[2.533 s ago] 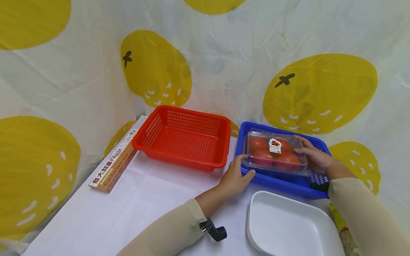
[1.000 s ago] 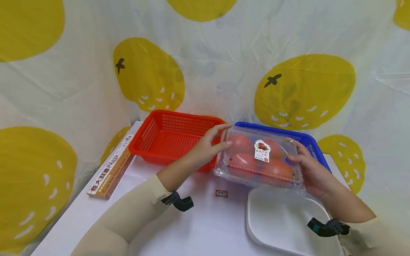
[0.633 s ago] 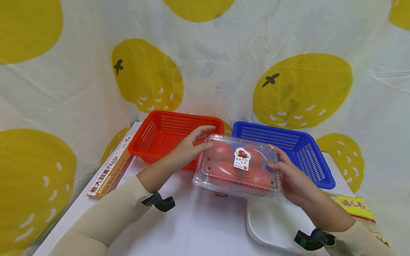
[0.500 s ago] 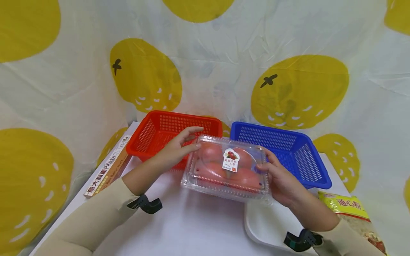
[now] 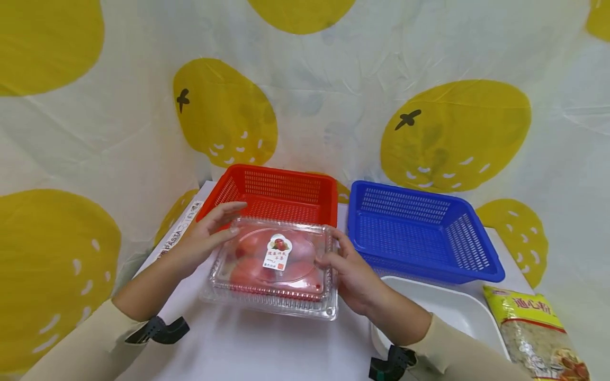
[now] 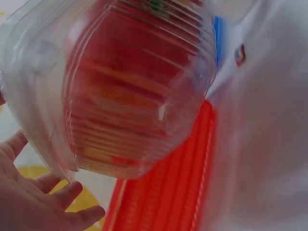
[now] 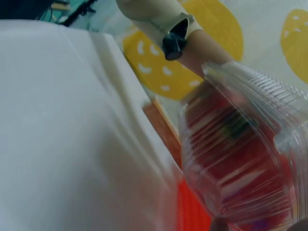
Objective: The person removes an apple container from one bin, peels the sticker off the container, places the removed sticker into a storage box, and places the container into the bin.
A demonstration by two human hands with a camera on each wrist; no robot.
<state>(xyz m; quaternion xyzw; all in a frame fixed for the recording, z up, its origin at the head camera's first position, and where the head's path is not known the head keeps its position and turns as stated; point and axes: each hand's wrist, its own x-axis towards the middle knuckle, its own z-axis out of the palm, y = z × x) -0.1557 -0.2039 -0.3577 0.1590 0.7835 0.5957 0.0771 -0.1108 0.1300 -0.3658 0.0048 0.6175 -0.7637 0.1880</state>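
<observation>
A clear plastic clamshell box (image 5: 286, 288) of red tomatoes (image 5: 300, 275), with a white label (image 5: 277, 253) on its lid, is held above the table in front of the red basket. My right hand (image 5: 355, 278) grips the box's right end, thumb over the lid. At the opposite end is my left hand (image 5: 202, 238), its fingers spread and loosely extended beside the box's edge. The left wrist view shows these fingertips (image 6: 72, 192) close by the box's rim. In the right wrist view the box's ribbed side (image 7: 226, 149) hangs over the table's edge, and most of the right hand is out of frame.
Behind the box stands a red basket (image 5: 286, 182), with a blue basket (image 5: 405, 227) to its right. A white tray (image 5: 452, 307) sits nearer, partly behind the right forearm. A yellow-topped bag (image 5: 534, 312) lies at the right. A pasta carton (image 5: 178, 230) lies at the left.
The tomato box has been lifted out of the blue basket and carried left and nearer, in front of the red basket. The left hand's fingers have loosened and moved left alongside.
</observation>
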